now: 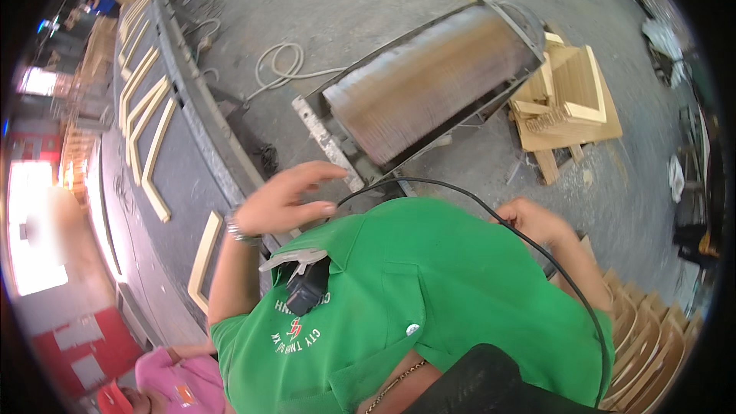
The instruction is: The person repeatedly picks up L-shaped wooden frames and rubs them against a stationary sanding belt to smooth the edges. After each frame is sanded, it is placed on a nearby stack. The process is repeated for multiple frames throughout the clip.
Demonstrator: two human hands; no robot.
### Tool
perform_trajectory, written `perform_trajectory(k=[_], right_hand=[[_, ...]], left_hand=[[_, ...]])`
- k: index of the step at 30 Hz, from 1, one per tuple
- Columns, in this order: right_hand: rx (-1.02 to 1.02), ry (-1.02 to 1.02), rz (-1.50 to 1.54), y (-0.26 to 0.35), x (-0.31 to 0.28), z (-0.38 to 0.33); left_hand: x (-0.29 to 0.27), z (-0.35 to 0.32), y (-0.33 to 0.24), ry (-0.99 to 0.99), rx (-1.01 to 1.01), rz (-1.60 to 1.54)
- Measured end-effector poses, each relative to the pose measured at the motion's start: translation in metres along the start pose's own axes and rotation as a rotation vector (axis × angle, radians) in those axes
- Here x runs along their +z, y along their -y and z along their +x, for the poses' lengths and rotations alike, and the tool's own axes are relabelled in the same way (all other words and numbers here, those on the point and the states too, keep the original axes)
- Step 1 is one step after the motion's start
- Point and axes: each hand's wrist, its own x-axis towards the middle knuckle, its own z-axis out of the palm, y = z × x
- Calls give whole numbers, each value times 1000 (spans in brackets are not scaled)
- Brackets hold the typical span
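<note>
Even, moderate light is cast across the floor (368,0); beyond the left edge of the conveyor (188,176), a window (32,270) is burnt out white, with blur spread beside it. Lines are bent toward the rim, and the corners are blackened

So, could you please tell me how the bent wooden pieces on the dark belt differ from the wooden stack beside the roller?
The bent wooden pieces lie spread out along the dark belt, while the wooden stack is piled up high. The bent wooden pieces are on the person's left; the wooden stack sits to the right, on a wooden board by the roller. Both are pale wood with angled shapes.
</note>
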Motion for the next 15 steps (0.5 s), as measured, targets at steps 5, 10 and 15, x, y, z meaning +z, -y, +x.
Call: perform_trajectory(k=[5, 10, 15], right_hand=[[-226, -287, -156, 0, 24, -29], [-377, -408, -56, 64, 19, -37], [-696, -710, -472, 118, 17, -83]], left_hand=[[68, 89, 55, 320, -21, 131], [64, 123, 44, 128, -60, -265], [29, 125, -21, -151, 67, -387]])
